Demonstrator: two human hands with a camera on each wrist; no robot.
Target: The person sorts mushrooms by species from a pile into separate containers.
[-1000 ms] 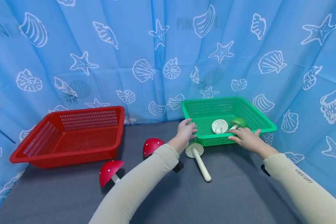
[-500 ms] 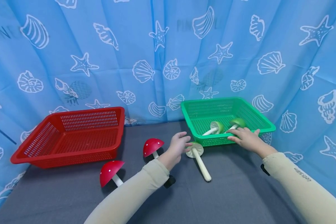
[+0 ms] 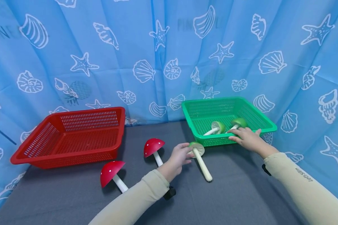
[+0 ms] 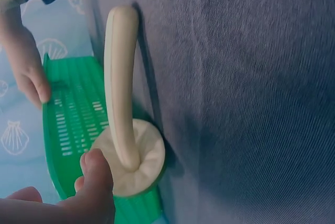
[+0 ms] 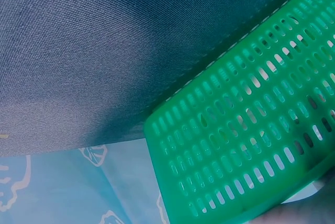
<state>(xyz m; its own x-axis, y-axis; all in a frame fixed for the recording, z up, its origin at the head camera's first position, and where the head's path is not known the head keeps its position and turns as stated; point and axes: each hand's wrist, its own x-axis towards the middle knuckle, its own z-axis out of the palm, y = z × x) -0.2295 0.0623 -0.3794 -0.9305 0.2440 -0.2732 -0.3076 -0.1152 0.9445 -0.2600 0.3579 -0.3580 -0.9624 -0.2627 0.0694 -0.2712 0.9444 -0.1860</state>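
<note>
A green-capped toy mushroom (image 3: 203,165) with a pale stem lies on the grey cloth in front of the green basket (image 3: 214,142). At its cap's left edge is my left hand (image 3: 176,159), fingers parted, fingertips right at the cap. In the left wrist view, the thumb overlaps the underside of the mushroom (image 4: 123,88). My right hand (image 3: 249,139) holds the basket's front rim near the right corner, fingers over the rim and thumb outside. Inside the basket lie two more green-capped mushrooms, one (image 3: 218,127) near the middle, another (image 3: 238,122) behind the right fingers.
A red basket (image 3: 81,140) stands at the left. Between the baskets lie two red-capped mushrooms with white dots, one (image 3: 153,147) behind the left wrist, the other (image 3: 111,172) nearer the left sleeve. A blue shell-print curtain (image 3: 157,62) hangs behind the table.
My left hand has drawn back from the basket's left front corner down to the loose mushroom's cap. The mushroom inside tipped over, its stem now pointing left. The right hand stays at the rim.
</note>
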